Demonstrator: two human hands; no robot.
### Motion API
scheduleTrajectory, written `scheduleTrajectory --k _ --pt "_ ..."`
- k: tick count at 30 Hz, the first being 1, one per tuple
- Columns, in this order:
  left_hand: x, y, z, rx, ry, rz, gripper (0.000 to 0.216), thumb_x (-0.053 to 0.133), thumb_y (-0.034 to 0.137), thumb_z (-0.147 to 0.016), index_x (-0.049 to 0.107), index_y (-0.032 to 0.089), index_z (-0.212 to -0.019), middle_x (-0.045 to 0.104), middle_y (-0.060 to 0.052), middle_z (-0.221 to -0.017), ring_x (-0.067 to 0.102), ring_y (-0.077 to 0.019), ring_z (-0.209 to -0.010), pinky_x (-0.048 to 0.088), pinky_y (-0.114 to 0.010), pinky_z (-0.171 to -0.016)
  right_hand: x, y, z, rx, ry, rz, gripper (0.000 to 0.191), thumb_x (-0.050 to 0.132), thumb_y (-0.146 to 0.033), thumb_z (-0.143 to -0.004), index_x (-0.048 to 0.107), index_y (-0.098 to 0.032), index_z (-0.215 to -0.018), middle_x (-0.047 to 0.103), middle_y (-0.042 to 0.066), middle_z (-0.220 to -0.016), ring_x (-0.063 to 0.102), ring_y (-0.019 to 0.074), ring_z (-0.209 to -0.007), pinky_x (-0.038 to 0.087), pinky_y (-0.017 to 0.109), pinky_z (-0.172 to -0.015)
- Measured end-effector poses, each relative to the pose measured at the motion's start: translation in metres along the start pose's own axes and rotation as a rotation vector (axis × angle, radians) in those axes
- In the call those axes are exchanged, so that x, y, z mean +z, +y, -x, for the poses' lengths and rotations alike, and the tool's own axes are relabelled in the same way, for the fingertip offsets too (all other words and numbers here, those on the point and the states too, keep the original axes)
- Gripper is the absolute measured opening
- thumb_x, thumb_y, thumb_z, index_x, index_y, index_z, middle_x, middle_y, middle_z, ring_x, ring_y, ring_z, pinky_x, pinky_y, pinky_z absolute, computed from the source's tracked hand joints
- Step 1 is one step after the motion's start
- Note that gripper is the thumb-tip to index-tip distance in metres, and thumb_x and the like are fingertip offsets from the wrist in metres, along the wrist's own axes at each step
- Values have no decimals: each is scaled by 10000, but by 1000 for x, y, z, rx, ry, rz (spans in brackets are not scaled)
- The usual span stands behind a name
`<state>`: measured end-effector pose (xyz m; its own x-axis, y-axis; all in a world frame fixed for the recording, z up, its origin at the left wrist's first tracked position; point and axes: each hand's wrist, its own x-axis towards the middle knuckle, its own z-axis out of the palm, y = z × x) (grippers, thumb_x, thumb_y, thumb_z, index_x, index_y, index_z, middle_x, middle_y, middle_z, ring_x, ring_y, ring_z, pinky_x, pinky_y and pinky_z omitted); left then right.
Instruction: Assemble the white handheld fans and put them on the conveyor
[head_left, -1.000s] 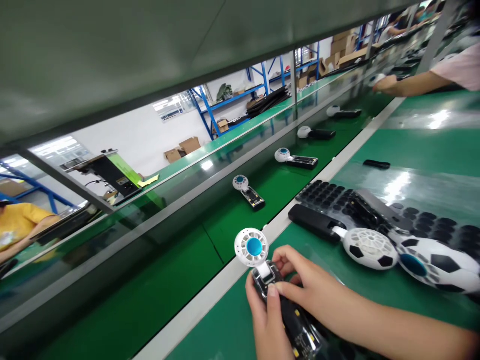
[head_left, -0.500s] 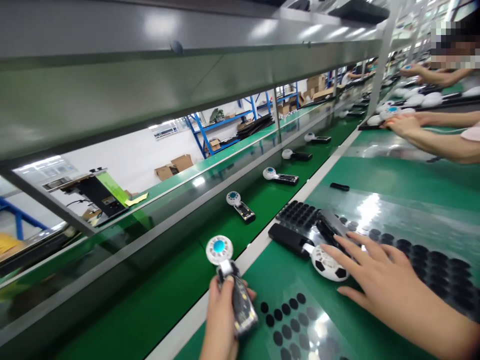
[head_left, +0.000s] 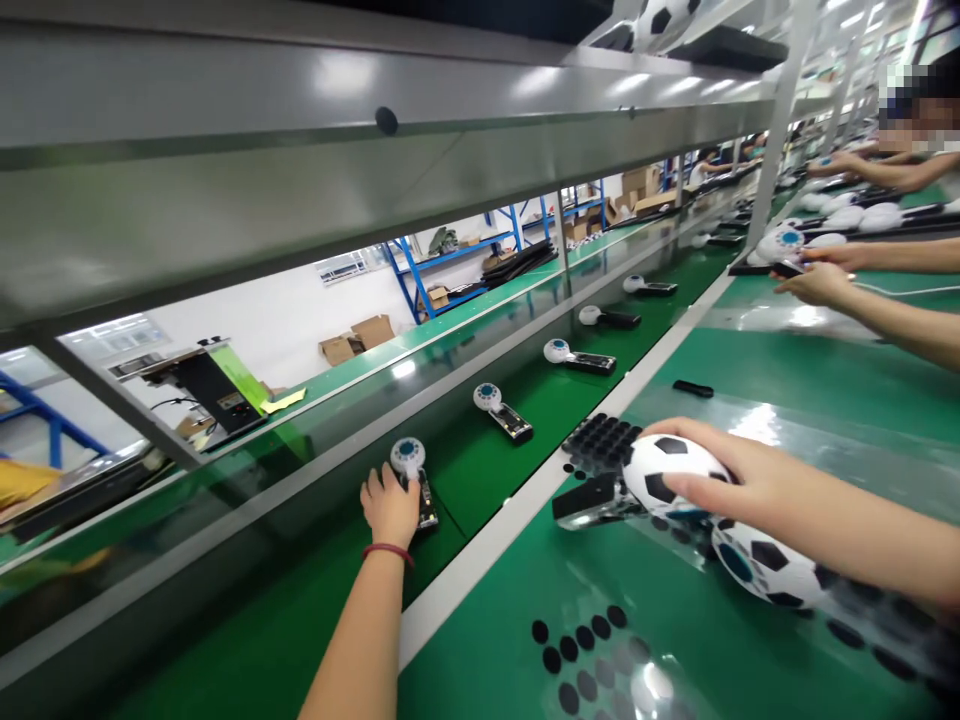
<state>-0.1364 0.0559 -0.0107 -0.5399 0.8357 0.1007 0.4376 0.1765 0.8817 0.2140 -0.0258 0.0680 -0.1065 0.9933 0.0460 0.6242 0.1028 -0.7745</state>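
Observation:
My left hand (head_left: 388,508) lies over the belt with its fingers apart, beside a device (head_left: 408,457) with a white round head, blue centre and uncovered circuit handle. Its thumb overlaps that device's edge. My right hand (head_left: 709,455) is wrapped round the soccer-ball-patterned head of a handheld device (head_left: 667,462), whose dark handle points left above the bench. Another soccer-ball-patterned head (head_left: 772,568), with a dark blue centre, shows below my right forearm; the rest of it is hidden. Near it are a block of black round pads (head_left: 600,440) and a clear sheet of black discs (head_left: 585,638).
The green belt (head_left: 480,470) carries several more devices (head_left: 504,412) along its length. A pale rail (head_left: 540,465) divides belt from bench. A small black strip (head_left: 693,389) lies on the bench. At right a co-worker's hands (head_left: 821,283) hold a device. A metal shelf (head_left: 300,190) hangs above.
My left hand has moved left and forward from the bench edge, and the circuit-handled device it held now lies on the belt. My right hand has lifted a soccer-ball-patterned device.

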Motion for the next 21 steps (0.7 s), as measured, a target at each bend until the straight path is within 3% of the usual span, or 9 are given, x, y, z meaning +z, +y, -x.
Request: scheduleTrajectory --k 2,5,7,8,9,12,14,17,21 --pt "4 14 26 87 -93 66 432 516 217 -819 447 189 -1244 219 -83 -1460 161 -279 -1328 162 -494 -1064 -1 -19 -8 -15 -33 -74 365 392 -475 -767 474 -280 -1064 645 28 -884 597 221 -709 408 304 -579" --pt "12 32 90 163 -396 209 380 348 362 -884 580 201 -1137 562 -110 -1212 459 -245 -1177 369 -408 -969 12 -42 -20 -42 -106 -141 323 414 -510 -781 458 -273 -997 622 -3 -804 578 201 -671 393 278 -537" --pt "17 35 136 176 -577 315 463 522 485 -774 569 233 -1160 630 -99 -1107 561 -254 -1056 451 -377 -877 29 -49 -27 -67 -202 -201 311 413 -525 -800 443 -266 -970 600 -27 -753 565 173 -626 394 254 -507" --pt "18 33 155 70 -693 482 516 626 466 -702 564 223 -1153 640 -111 -1078 582 -265 -1020 466 -376 -849 40 -48 -30 -96 -243 -235 325 375 -532 -827 426 -262 -1000 595 -29 -754 568 164 -622 404 247 -501" --pt "17 30 170 -66 -714 605 508 659 481 -662 588 218 -1091 674 -112 -973 636 -268 -892 508 -378 -746 52 -44 -31 -128 -268 -262 348 314 -532 -858 402 -255 -1050 592 -23 -766 576 160 -635 419 246 -509" --pt "14 15 192 -493 -564 874 437 553 565 -713 629 151 -832 669 -92 -646 628 -214 -532 504 -334 -494 91 -21 -24 -212 -290 -226 323 252 -421 -909 432 -209 -1074 576 14 -818 584 165 -739 457 277 -620" --pt "12 5 193 -627 -365 982 501 444 574 -780 631 117 -696 635 -79 -563 590 -170 -486 507 -320 -520 114 -5 -12 -253 -324 -137 177 407 -279 -852 549 -199 -922 568 28 -849 568 175 -782 450 300 -702" --pt "14 -8 187 -586 -156 1093 510 419 557 -804 632 115 -666 646 -66 -610 595 -148 -558 506 -302 -630 138 9 7 -321 -376 -14 155 518 -119 -726 626 -212 -789 564 36 -900 540 204 -870 426 323 -776" --pt "23 -15 183 -456 -118 1062 490 497 616 -725 605 139 -753 650 -65 -641 606 -174 -587 474 -274 -570 149 9 17 -347 -366 113 187 531 -67 -698 633 -209 -766 582 38 -870 518 221 -878 420 329 -761"
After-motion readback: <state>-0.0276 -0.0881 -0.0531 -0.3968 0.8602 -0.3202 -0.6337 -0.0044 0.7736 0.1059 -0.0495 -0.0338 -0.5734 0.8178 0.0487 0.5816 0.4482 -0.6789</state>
